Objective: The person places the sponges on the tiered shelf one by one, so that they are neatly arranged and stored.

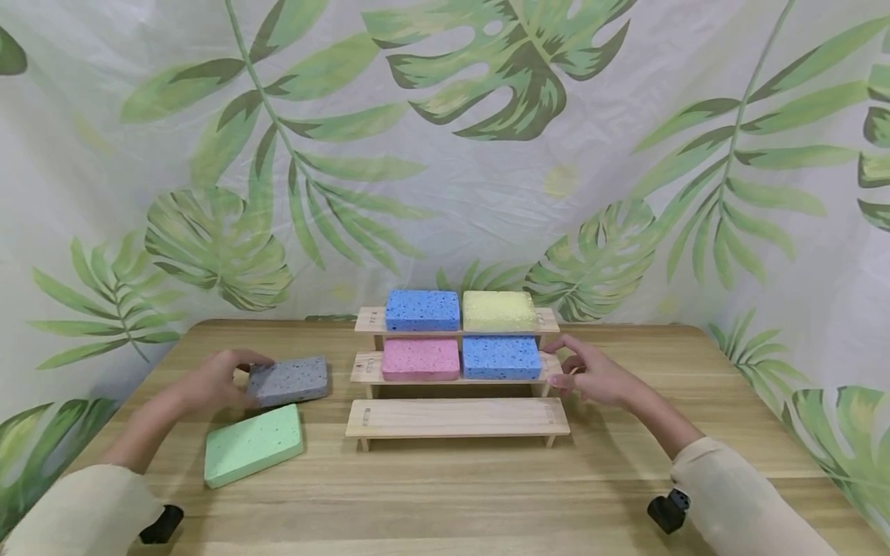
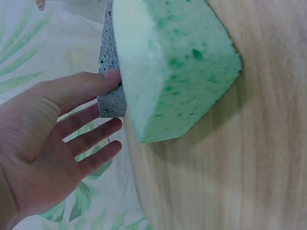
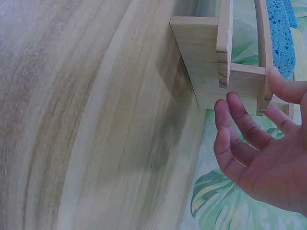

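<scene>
My left hand (image 1: 221, 380) pinches the left end of a grey sponge (image 1: 288, 382) between thumb and forefinger; the other fingers stay loose in the left wrist view. Just in front of it, a light green sponge (image 1: 254, 446) lies on the table. My right hand (image 1: 596, 376) holds the right end of the middle tier of a three-tier wooden stand (image 1: 456, 418) with thumb and forefinger. On that tier sit a pink sponge (image 1: 420, 360) and a blue sponge (image 1: 501, 358). The top tier bears another blue sponge (image 1: 422, 310) and a yellow sponge (image 1: 499, 311).
The wooden table (image 1: 445, 502) stretches out around the stand. Behind its back edge hangs a pale curtain (image 1: 487, 193) with green leaves. Dark wrist devices show under both sleeves.
</scene>
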`<action>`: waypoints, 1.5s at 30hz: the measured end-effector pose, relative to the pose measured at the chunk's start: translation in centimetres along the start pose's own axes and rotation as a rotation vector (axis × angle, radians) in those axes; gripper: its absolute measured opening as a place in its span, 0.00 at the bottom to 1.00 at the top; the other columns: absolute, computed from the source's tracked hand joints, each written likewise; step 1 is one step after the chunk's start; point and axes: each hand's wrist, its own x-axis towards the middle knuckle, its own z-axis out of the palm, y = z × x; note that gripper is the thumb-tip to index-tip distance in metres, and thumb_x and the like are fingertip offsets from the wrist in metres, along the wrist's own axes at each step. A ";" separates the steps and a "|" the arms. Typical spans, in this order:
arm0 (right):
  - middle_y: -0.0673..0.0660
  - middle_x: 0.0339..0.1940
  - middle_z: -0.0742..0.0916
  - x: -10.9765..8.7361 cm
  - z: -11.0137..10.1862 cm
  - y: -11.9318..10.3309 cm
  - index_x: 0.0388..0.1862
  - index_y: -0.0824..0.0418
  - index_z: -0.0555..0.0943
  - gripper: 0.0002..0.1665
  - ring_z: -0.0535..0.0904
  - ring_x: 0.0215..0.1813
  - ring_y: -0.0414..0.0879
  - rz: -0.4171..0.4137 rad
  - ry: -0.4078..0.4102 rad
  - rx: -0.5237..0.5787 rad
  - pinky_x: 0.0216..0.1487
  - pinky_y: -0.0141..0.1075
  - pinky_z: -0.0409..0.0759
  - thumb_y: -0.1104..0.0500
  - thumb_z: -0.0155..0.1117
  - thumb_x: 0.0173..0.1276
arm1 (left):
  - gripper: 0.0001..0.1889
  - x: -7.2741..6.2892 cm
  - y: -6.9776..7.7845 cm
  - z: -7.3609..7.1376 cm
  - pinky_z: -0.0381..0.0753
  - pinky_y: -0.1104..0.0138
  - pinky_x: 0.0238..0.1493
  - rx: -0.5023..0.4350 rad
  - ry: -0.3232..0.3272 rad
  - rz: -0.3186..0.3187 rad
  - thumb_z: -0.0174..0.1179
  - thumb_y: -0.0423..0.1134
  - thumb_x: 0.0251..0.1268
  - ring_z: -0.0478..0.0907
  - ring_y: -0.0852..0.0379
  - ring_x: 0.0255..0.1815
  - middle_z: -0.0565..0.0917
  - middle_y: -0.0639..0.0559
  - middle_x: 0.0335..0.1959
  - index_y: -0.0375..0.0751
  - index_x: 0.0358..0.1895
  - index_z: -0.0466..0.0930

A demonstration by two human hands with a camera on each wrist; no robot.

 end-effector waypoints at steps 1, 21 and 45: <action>0.62 0.32 0.86 0.0 0.0 0.0 0.69 0.64 0.69 0.27 0.85 0.40 0.63 0.001 0.001 0.000 0.27 0.41 0.78 0.62 0.65 0.76 | 0.33 0.0 0.1 -0.1 0.81 0.41 0.50 -0.006 0.004 0.015 0.79 0.32 0.50 0.78 0.29 0.56 0.82 0.27 0.56 0.22 0.60 0.79; 0.64 0.34 0.86 0.1 0.0 0.1 0.69 0.64 0.69 0.27 0.85 0.41 0.64 0.017 -0.004 0.006 0.30 0.44 0.79 0.62 0.65 0.75 | 0.31 -0.8 2.7 -3.0 0.85 0.58 0.46 0.022 0.111 0.254 0.83 0.33 0.43 0.81 0.62 0.51 0.87 0.43 0.54 0.34 0.57 0.86; 0.67 0.32 0.86 0.4 -0.1 0.1 0.67 0.65 0.70 0.27 0.83 0.40 0.63 0.019 0.006 -0.009 0.30 0.43 0.78 0.64 0.66 0.74 | 0.29 0.2 8.8 -2.7 0.84 0.64 0.50 -0.154 0.068 0.446 0.82 0.35 0.48 0.81 0.64 0.51 0.87 0.54 0.54 0.44 0.58 0.86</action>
